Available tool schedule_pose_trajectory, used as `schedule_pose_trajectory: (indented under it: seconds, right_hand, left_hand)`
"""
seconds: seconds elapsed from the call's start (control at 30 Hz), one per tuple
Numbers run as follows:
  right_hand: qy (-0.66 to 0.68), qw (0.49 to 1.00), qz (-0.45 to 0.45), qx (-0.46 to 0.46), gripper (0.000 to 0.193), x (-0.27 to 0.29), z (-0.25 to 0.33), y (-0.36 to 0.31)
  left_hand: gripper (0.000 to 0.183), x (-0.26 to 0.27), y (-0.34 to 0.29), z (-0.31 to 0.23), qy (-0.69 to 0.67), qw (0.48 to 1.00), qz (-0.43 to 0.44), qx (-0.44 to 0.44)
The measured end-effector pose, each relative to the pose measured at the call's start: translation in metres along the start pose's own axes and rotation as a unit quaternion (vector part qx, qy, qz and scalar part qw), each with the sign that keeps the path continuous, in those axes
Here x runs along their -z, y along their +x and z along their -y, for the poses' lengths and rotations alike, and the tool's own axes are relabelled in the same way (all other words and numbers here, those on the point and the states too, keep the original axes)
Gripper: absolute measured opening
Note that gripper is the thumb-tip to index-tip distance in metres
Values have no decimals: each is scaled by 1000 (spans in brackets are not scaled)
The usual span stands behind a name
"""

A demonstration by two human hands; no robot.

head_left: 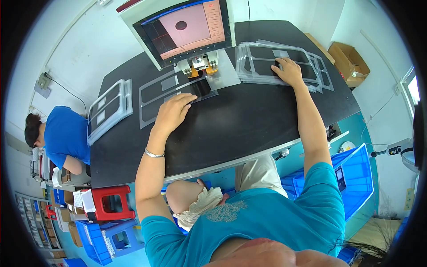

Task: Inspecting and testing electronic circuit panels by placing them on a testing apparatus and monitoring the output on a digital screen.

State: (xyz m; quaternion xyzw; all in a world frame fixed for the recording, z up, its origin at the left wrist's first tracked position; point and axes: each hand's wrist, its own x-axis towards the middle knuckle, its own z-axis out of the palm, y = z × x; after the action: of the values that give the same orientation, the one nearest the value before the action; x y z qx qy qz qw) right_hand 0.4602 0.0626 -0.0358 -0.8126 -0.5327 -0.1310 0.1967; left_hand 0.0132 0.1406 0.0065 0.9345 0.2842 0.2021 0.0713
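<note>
My left hand (174, 111) lies on the near edge of a clear plastic sheet (148, 96) with a pale printed frame outline. Its fingers are stretched over the sheet toward the right, pressing from above. That sheet reaches under the orange-tipped head (202, 70) of a bench machine, beside a dark patch. Over to the right, my right hand (290, 71) rests, fingers apart, on a loose stack of similar clear sheets (253, 66). Whether its fingertips pinch a top sheet is hidden. The machine's monitor (184, 29) shows a dark oval on a pink field.
Another stack of framed sheets (113, 107) stands at the left end of the black table (231, 129). A person in a blue shirt (66, 133) bends beyond that end. A cardboard box (349, 64) is at the far right. Red stool (111, 204) and blue bins (356, 178) stand below.
</note>
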Motion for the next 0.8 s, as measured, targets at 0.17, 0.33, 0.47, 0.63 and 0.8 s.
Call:
schedule_pose_trajectory:
  seconds: [0.17,0.33,0.47,0.63,0.8]
  right_hand:
    - [2,1000,-1,3,53,0,1,1]
    - [6,1000,-5,4,52,1,2,0]
    - [10,1000,-12,2,49,0,3,0]
    - [97,991,-93,30,42,0,1,4]
    - [219,960,-146,96,34,9,25,-1]
  left_hand:
    - [31,-17,11,18,28,999,-14,27]
    - [44,-41,31,34,97,993,-71,18]
    - [55,-42,30,36,80,995,-49,16]
    - [53,-45,29,40,70,996,-48,3]
    - [51,-48,28,44,140,987,-78,16]
